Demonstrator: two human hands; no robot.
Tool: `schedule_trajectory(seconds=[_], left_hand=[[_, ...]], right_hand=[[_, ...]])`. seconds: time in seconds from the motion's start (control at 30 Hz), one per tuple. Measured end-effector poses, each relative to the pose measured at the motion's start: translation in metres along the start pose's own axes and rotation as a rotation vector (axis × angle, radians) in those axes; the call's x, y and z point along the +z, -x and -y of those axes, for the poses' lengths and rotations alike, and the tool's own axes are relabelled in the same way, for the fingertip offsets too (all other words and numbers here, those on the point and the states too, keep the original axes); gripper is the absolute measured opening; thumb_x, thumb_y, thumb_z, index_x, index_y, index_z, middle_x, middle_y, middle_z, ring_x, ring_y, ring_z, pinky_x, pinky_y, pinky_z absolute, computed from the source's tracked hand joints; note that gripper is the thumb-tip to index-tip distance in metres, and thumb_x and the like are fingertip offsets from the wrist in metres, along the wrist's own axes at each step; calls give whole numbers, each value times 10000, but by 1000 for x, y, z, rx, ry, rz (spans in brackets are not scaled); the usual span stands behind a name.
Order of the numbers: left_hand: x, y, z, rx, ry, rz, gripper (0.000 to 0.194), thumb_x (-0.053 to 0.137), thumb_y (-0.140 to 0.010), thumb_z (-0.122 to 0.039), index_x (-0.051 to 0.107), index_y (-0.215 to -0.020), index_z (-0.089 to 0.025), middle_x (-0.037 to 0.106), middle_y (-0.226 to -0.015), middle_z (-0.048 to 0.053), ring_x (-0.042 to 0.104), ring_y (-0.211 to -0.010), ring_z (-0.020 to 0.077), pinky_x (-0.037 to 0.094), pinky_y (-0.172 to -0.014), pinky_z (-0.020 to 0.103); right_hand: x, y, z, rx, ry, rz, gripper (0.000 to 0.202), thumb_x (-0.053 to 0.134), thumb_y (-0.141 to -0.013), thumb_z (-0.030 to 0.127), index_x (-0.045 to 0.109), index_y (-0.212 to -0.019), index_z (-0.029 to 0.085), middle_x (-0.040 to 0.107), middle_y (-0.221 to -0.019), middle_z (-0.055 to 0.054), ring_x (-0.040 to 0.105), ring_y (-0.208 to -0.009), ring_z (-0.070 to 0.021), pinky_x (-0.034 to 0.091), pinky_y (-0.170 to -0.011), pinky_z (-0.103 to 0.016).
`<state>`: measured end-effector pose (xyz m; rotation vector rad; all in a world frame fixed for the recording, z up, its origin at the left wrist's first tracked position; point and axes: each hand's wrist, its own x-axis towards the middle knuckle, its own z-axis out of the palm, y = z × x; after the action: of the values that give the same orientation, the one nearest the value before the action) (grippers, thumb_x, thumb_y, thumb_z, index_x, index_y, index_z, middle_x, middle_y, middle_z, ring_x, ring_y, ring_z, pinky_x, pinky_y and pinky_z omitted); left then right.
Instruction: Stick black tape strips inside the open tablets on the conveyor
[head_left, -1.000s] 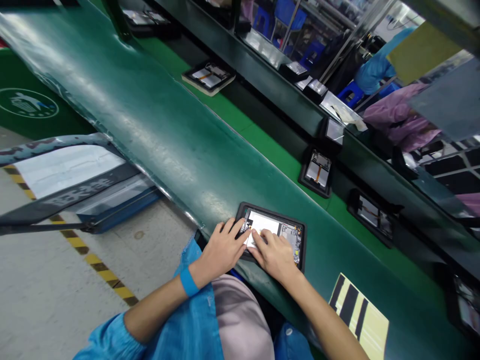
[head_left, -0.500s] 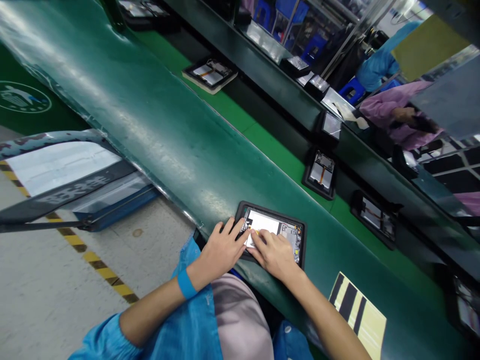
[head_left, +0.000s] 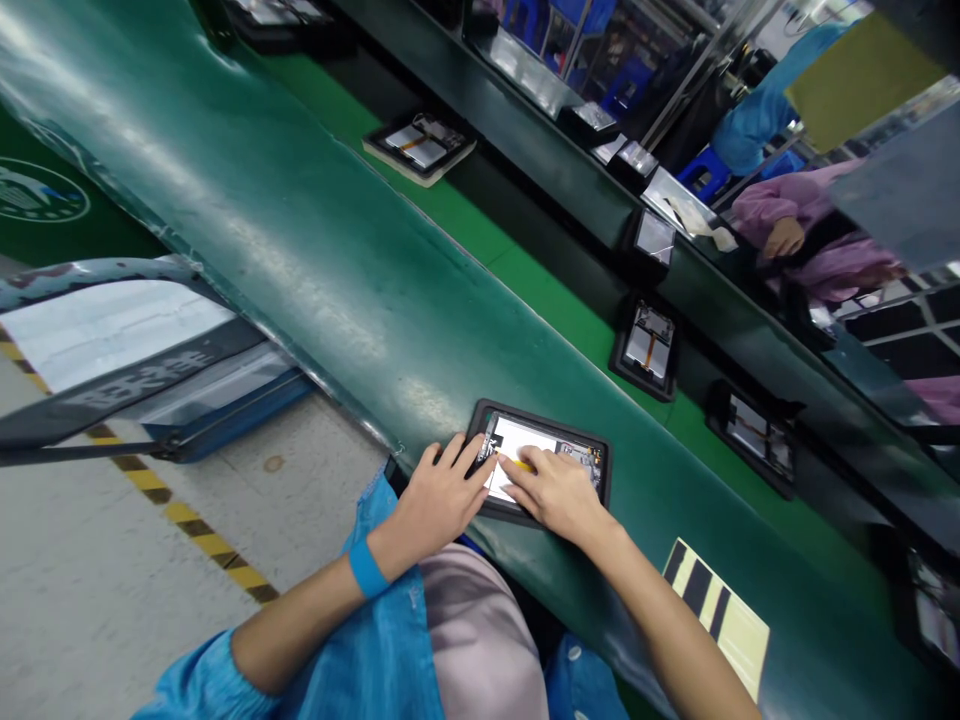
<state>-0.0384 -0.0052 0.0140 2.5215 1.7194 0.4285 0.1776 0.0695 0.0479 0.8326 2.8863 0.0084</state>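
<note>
An opened tablet point(head_left: 581, 452) in a black tray lies on the dark green bench in front of me, showing a white battery panel and a circuit board at its right end. My left hand point(head_left: 439, 500) rests on the tray's left end, fingers spread on its edge. My right hand point(head_left: 551, 492) lies flat over the middle of the tablet, fingertips pressing by a small orange strip point(head_left: 523, 465) on the white panel. A blue band circles my left wrist.
Several more trays with opened tablets point(head_left: 646, 342) lie along the bright green belt point(head_left: 525, 275) behind. A yellow and black striped marker point(head_left: 716, 612) sits at the right. A person in pink point(head_left: 814, 235) works across the line. A cart point(head_left: 142, 350) stands at my left.
My right hand has slid slightly left and up over the tablet, uncovering the orange strip near its fingertips. The trays on the belt have shifted a little in view.
</note>
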Motion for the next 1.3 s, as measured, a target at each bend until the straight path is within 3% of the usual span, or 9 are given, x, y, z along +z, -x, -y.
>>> schedule_trajectory(seconds=[0.4,0.6,0.77,1.07,1.3], left_hand=[[-1,1,2,12,7,13,415,544,-992,-355,596,-1395,-270,560,-1472,126,516,-1288,351,408,-959,473],[0,3,3,14,15,9,425,523,-1002,-354,583,-1412,-257,569,-1464,129,520,-1279,348,415,-944,469],[0,3,2,15,24,10,429,524,-1000,-343,575,-1420,-269,563,-1471,127,513,-1293,350,411,-955,473],[1,4,8,20,47,-25,376,504,-1003,-329,646,-1337,-226,557,-1483,136,510,-1307,342,432,-960,462],[-4,3,6,44,11,9,459,536,-993,-339,550,-1449,-288,540,-1499,128,513,-1298,342,422,-951,459]], right_hand=[[-9,-8,-22,-168,-23,64,369,455,-1085,348,545,-1431,256,657,-1087,-81,604,-841,-182,431,-694,-294],[-14,-12,-29,-172,-71,81,369,423,-1097,338,547,-1443,300,650,-1086,-77,598,-848,-168,438,-743,-285],[-11,-9,-22,-158,-65,71,365,451,-1084,378,579,-1403,256,648,-1073,-81,593,-834,-175,441,-724,-284],[-7,-9,-23,-108,-99,58,376,434,-1088,392,583,-1422,306,619,-1049,-72,592,-819,-161,456,-736,-277],[-10,-8,-25,-91,-184,63,408,432,-1083,388,552,-1464,304,586,-1042,-61,573,-789,-152,454,-726,-272]])
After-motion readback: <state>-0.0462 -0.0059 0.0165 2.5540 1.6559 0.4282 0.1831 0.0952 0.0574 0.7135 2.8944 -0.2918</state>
